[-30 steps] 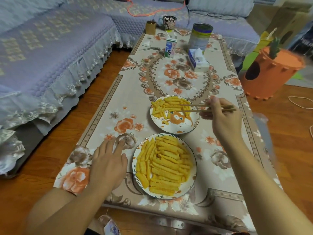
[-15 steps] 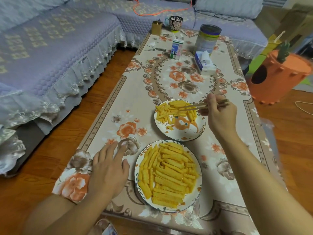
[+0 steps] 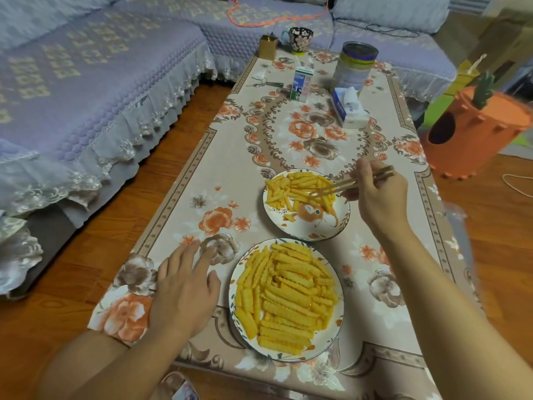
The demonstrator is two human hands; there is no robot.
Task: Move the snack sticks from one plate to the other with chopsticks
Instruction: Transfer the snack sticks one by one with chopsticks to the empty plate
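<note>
The chopsticks (image 3: 350,183) are a pale wooden pair whose long axis slants from upper right down to lower left, tips lying among the snack sticks (image 3: 300,187) on the far plate (image 3: 305,229). The right hand (image 3: 377,194) pinches the chopsticks near their upper ends, fingers curled round them. The snack sticks are yellow, crinkle-cut and short; on the far plate they lie mostly crosswise along the back half, leaving an orange printed figure bare on the white glaze. The near plate (image 3: 233,295), round with a patterned rim, sits just in front of the far one and carries a much thicker heap (image 3: 288,298), many pieces running diagonally. The left hand (image 3: 184,293) lies flat on the tabletop (image 3: 230,168) just beside the near plate, fingers straight and slightly spread. The tabletop wears a glossy floral cloth. Farther back stand a milk carton (image 3: 302,85), a tissue box (image 3: 350,109), a round tin (image 3: 356,66), a patterned mug (image 3: 300,39) and a small brown box (image 3: 268,47). A quilted lavender sofa (image 3: 86,82) with lace trim flanks the left side.
</note>
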